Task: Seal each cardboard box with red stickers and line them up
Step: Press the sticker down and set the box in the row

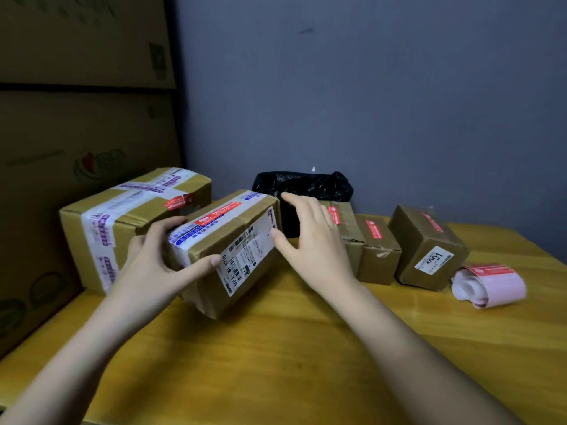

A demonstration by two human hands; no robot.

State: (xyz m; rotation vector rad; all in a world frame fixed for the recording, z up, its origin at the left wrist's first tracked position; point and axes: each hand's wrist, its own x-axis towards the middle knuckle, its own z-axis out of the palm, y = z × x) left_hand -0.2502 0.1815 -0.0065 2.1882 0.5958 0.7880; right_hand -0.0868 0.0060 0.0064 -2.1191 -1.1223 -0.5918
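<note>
Brown box: we hold it with our left hand; our right hand, at three o'clock, spreads wide, thumb touching it.

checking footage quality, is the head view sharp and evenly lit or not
Head view: dim and soft overall; the right hand and sticker roll smear with motion blur, the wall is dark, and wide-angle bending curves the table edge.

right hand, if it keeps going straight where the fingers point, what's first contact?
Probably the black plastic bag: the right hand has its fingers aimed up and back past the end of the held box, toward the bag by the wall. Depth is unclear from this single view.
</note>
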